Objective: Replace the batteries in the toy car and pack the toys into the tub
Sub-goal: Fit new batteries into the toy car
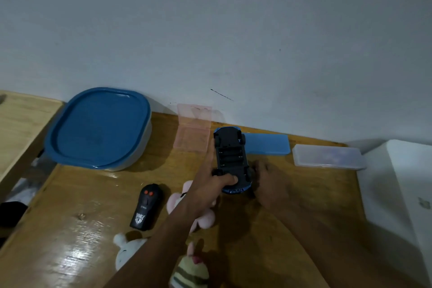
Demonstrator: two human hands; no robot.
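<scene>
Blue toy car upside down, left hand grasping it, thumb across its underside; right hand blurred just beside it, finger state unclear; lidded tub well apart

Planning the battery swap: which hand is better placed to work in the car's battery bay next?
Probably the right. The left hand grips the upturned toy car, thumb across its underside, steadying it; the right hand, blurred, lies beside the car.

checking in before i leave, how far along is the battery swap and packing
Done: toy car is flipped, battery bay looks uncovered. In hand: left hand grips it, right hand blurred beside. Left: plush toys and remote unpacked, tub lidded.
</scene>
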